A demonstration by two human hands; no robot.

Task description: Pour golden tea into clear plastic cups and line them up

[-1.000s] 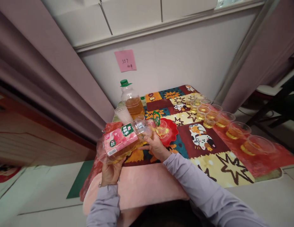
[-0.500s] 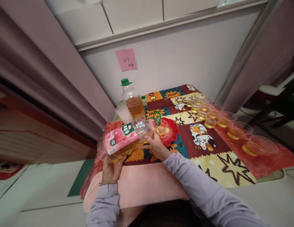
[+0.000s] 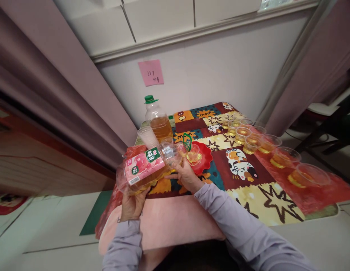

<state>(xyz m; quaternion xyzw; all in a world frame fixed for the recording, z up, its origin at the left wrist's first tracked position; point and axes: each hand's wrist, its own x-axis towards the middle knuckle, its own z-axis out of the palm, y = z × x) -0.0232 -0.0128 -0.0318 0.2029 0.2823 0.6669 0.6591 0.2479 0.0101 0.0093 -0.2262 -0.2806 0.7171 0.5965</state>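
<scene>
A pale wall (image 3: 200, 75) stands at the back, a mauve curtain (image 3: 73, 82) left of it. Against the wall is a patterned table (image 3: 237, 190); red plastic (image 3: 321, 195) covers its right edge. The pink-labelled bottle (image 3: 143, 165), part full of amber drink (image 3: 155, 182), is tilted nearly flat above the table's near left side, neck to the right. A second bottle (image 3: 160, 128), also part full, stands upright behind it. A red plate (image 3: 205, 152) lies beside the tilted neck. Both hands hold the tilted bottle: the left hand (image 3: 132, 205) supports its base from below, the right hand (image 3: 187, 175) has its fingers curled about the neck end. A cup stack (image 3: 148, 136) shows just behind the bottle. A pink note (image 3: 151, 72) is on the wall. Cups (image 3: 258, 143) of drink line the table's right side; another cup (image 3: 194, 152) sits on the plate, and whether anything is flowing into it I cannot tell. A green cap (image 3: 149, 99) tops the upright bottle
</scene>
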